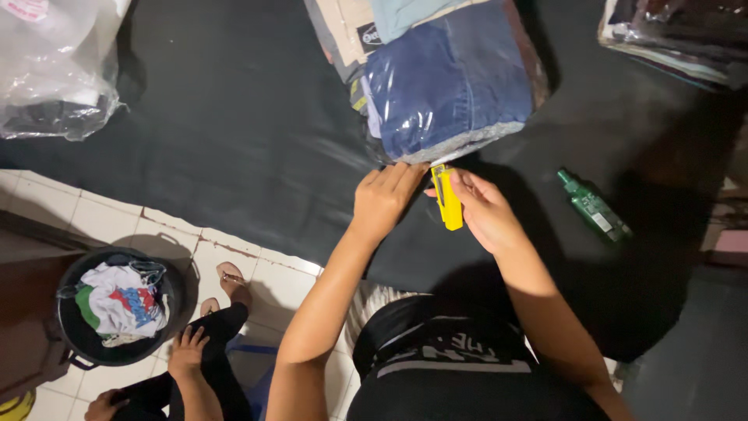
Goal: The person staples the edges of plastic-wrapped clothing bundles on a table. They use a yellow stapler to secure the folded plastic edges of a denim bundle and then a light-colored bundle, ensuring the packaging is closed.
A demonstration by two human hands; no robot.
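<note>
Hands at the near edge of a plastic-wrapped stack of folded clothes (pixel 448 78) on a dark table (pixel 234 140), left hand (pixel 383 199) flat with fingers pressing the wrap, right hand (pixel 483 209) closed around a yellow tool (pixel 447 197) touching the bundle, green bottle (pixel 594 206) lying to the right.

Left hand (pixel 383 199) presses the edge of a plastic-wrapped clothes bundle (pixel 448 78); right hand (pixel 485 209) holds a yellow stapler (pixel 447 199) against it, green bottle (pixel 594 206) nearby
</note>
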